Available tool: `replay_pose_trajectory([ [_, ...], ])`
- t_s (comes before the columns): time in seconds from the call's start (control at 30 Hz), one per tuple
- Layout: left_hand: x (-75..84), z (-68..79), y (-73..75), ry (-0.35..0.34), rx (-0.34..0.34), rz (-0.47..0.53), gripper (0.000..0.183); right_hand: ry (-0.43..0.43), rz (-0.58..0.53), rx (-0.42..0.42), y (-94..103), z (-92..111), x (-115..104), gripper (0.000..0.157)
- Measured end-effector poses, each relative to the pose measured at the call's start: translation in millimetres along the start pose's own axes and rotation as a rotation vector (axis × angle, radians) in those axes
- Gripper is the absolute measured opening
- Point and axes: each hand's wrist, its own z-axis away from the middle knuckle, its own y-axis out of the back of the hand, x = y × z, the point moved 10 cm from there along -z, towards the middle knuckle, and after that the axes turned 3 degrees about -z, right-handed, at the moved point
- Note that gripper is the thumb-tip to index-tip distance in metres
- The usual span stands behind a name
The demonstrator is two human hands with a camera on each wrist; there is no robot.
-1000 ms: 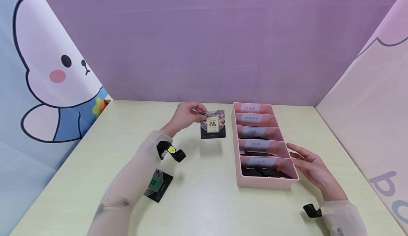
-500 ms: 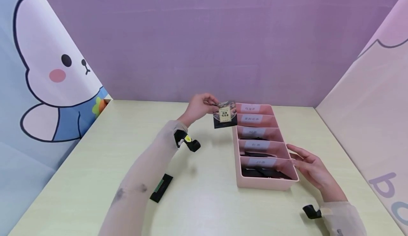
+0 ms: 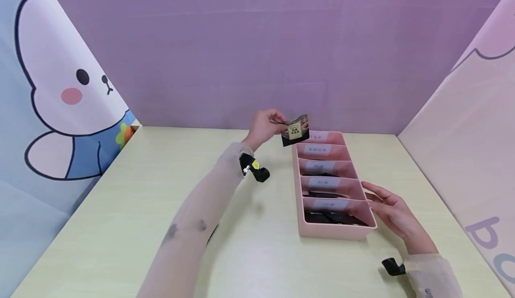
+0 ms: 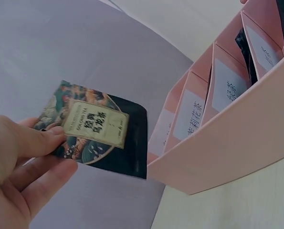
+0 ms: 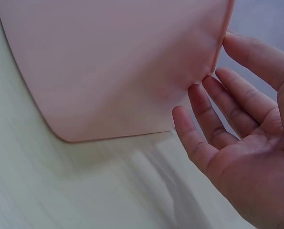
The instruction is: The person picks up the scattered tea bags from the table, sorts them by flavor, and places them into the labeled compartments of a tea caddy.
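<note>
My left hand [image 3: 265, 128] pinches an oolong tea sachet [image 4: 101, 126] by one edge between thumb and fingers. The sachet is dark, with a patterned picture and a pale yellow label facing up. It overlaps the far left corner of a pink divided box [image 3: 338, 232] in the head view; the left wrist view shows it beside the box's end. My right hand [image 3: 396, 215] is at the box's right side near the front, fingertips at the wall. Its fingers [image 5: 204, 109] are relaxed and slightly bent.
Several compartments of the box carry white paper labels [image 4: 226, 86]. Black sachets [image 3: 335, 218] lie in the nearer ones. Another sachet [image 3: 212, 234] on the table is almost fully hidden under my left forearm. A purple wall [image 3: 249, 56] rises behind the table.
My left hand has moved right and away from me, carrying the oolong tea sachet from beside the box to its far left corner. The sachet has tilted. My right hand has stayed put.
</note>
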Motion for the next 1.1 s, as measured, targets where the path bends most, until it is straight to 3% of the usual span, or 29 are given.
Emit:
replay_pose_trajectory([
  [0.13, 2.8, -5.1, -7.1, -0.049, 0.024, -0.006, 0.009, 0.002, 0.0, -0.001, -0.1, -0.3, -0.2, 0.054],
  [0.33, 9.9, -7.4, -17.0, -0.128, 0.047, -0.101, 0.009, -0.002, -0.003, 0.005, -0.9, -0.4, 0.8, 0.054],
  [0.6, 6.6, -10.0, -35.0, -0.117, 0.025, -0.126, 0.003, 0.01, -0.004, 0.001, -2.1, 0.2, -1.4, 0.054],
  [0.9, -3.9, -4.1, -55.9, -0.125, -0.103, -0.235, 0.004, -0.002, 0.015, 0.028, -1.8, -0.1, -1.1, 0.054],
  [1.1, 2.8, 2.9, -69.6, -0.212, -0.186, -0.477, 0.007, -0.009, 0.022, 0.04, -1.0, 0.5, -1.8, 0.054],
])
